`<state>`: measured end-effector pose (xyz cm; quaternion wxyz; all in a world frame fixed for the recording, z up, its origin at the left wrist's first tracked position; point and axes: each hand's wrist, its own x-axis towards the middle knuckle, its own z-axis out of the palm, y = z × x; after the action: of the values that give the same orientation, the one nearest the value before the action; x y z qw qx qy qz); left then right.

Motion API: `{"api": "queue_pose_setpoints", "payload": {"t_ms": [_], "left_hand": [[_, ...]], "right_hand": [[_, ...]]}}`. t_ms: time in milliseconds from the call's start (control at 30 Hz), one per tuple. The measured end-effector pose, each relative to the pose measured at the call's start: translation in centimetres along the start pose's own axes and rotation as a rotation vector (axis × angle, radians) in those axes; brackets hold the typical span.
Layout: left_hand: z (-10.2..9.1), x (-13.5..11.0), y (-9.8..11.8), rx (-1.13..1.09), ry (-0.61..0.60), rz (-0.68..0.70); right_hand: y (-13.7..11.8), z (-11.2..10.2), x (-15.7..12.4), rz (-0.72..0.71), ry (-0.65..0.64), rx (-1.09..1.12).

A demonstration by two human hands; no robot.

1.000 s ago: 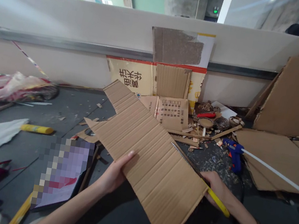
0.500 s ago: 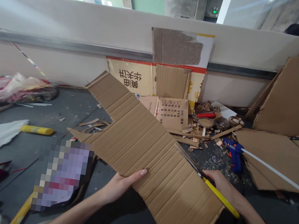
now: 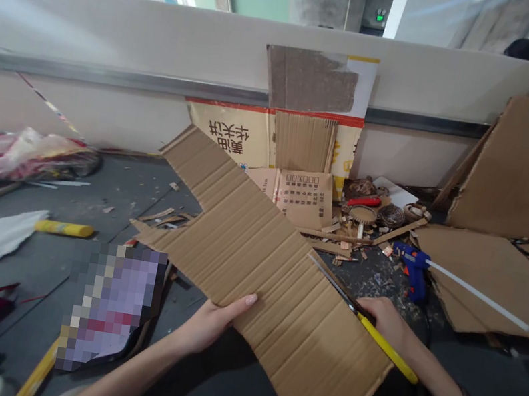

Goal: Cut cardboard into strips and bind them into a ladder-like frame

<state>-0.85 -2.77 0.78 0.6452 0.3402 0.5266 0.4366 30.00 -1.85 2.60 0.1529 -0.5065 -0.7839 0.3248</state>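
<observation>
We list one brown corrugated cardboard sheet (image 3: 261, 245), ridged crosswise, held aslant; its far left end is notched between a broad, square-ended arm and a shorter pointed tip. Also one pair of yellow-handled metal scissors (image 3: 371, 332), held along the sheet's right long edge.

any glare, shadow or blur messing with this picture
Head view: upper left corner washed out by light, pale streaks across the top; head view: dark shadow on the table below the cardboard, whose ridges read clearly; head view: coarse mosaic over a flat object beside the left hand; head view: lower right edge looks soft.
</observation>
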Motion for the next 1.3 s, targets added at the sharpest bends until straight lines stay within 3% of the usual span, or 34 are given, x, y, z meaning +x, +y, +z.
{"api": "queue_pose_setpoints", "payload": {"t_ms": [233,567,900,1167,1300], "left_hand": [[0.6,-0.5,0.7,-0.128,-0.031,-0.142],[0.6,-0.4,0.2,-0.083,-0.028,-0.094],[0.3,-0.6,0.1,0.281,0.071,0.221],[-0.6,0.3,-0.8,0.108,0.022,0.093],[-0.1,0.1,-0.3,-0.009,0.008,0.021]], "right_hand": [[0.8,0.2,0.2,-0.056,-0.004,-0.009],[0.8,0.0,0.3,-0.051,-0.024,0.036],[0.2,0.0,0.1,-0.03,-0.018,0.112],[-0.7,0.0,-0.1,-0.032,0.026,0.013],[-0.8,0.0,-0.3,-0.035,0.026,-0.012]]}}
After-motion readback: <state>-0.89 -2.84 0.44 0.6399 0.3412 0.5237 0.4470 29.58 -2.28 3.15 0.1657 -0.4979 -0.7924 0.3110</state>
